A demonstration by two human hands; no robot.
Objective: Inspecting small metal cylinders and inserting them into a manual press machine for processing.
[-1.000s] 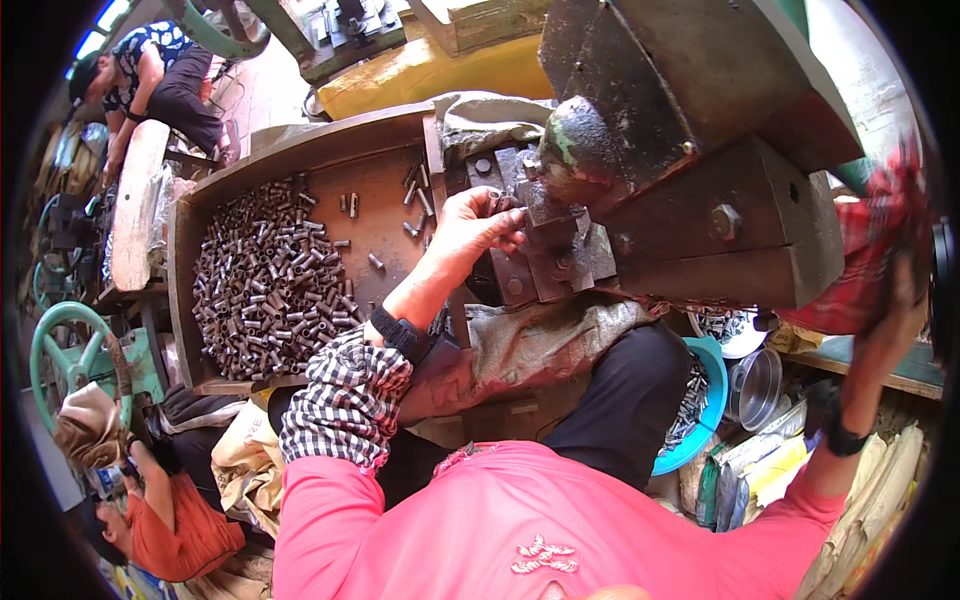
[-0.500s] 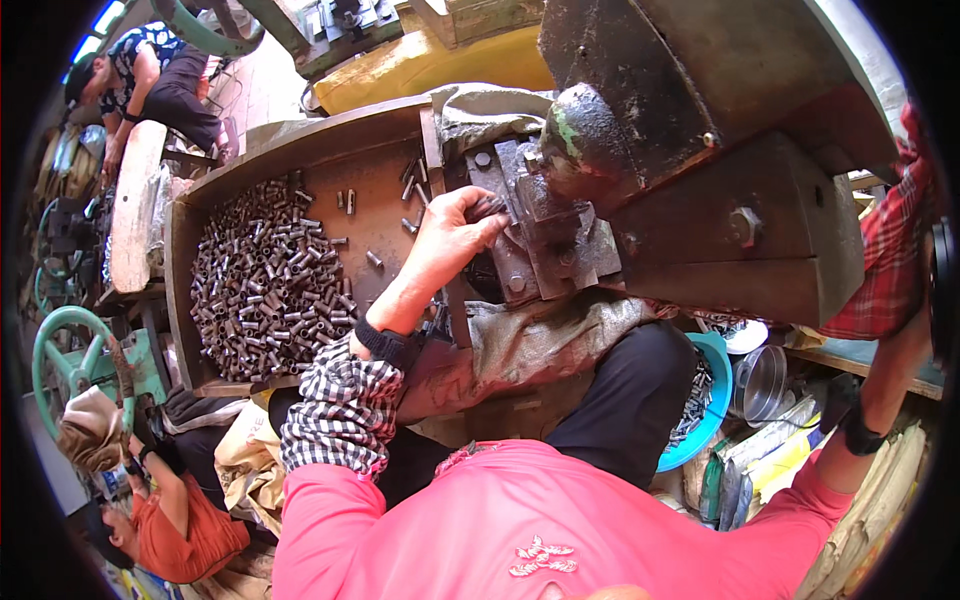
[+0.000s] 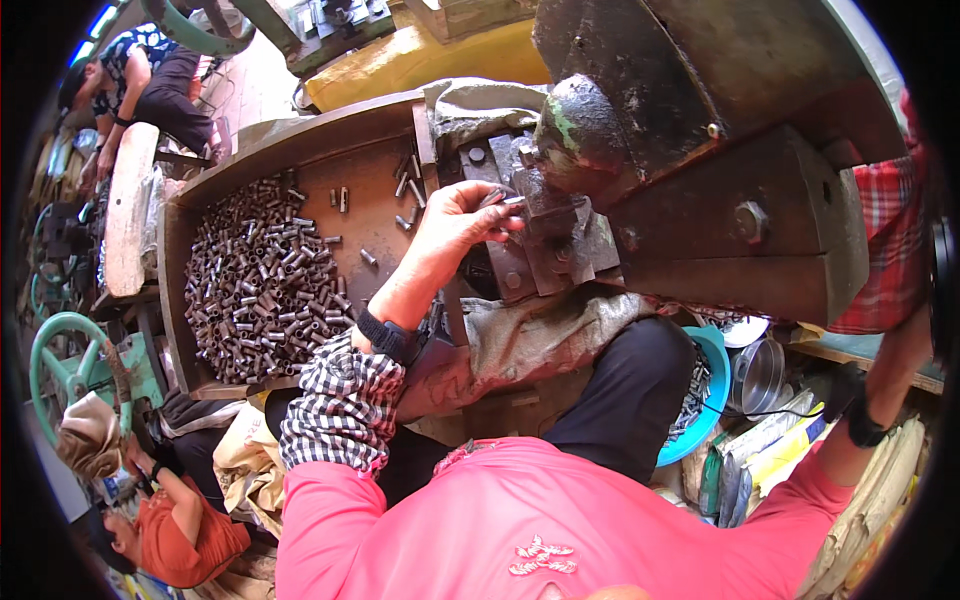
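My left hand (image 3: 468,218) is closed in a pinch beside the press's metal die block (image 3: 550,240). A small metal tube (image 3: 512,201) pokes out from its fingertips towards the block. Below the wrist stands a wooden tray (image 3: 290,140) holding a heap of similar short metal tubes (image 3: 265,285); a few lie loose near its right wall. At the far right my right forearm (image 3: 888,385), with a black band, reaches up past a red checked cloth (image 3: 888,240). The right hand itself is out of sight beyond the picture's edge.
The heavy dark press body (image 3: 720,220) fills the upper right. A turquoise basin (image 3: 715,380) of metal pieces sits by my knee, near a clear round container (image 3: 758,375). Grey cloth (image 3: 560,335) drapes below the die. Two other people (image 3: 185,530) work at the left.
My left hand has shifted slightly, and the metal tube in its fingertips shows more clearly beside the die block. My right forearm stays raised at the far right.
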